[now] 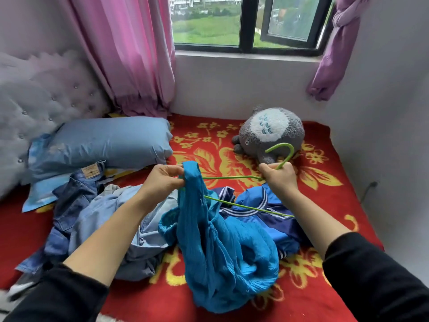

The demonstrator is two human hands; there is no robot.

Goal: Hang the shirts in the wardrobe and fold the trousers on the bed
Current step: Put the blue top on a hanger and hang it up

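My left hand pinches the top of a bright turquoise shirt where it sits over the left end of a green wire hanger. The shirt hangs down in a bunch onto the bed. My right hand grips the hanger at its neck, the hook pointing up and away. Under the hanger lies a blue jacket with white stripes. To the left are a pale blue shirt and denim trousers in a heap.
The bed has a red blanket with yellow flowers. A blue pillow lies at the padded headboard on the left. A grey plush toy sits near the wall under the window. Pink curtains hang at both sides.
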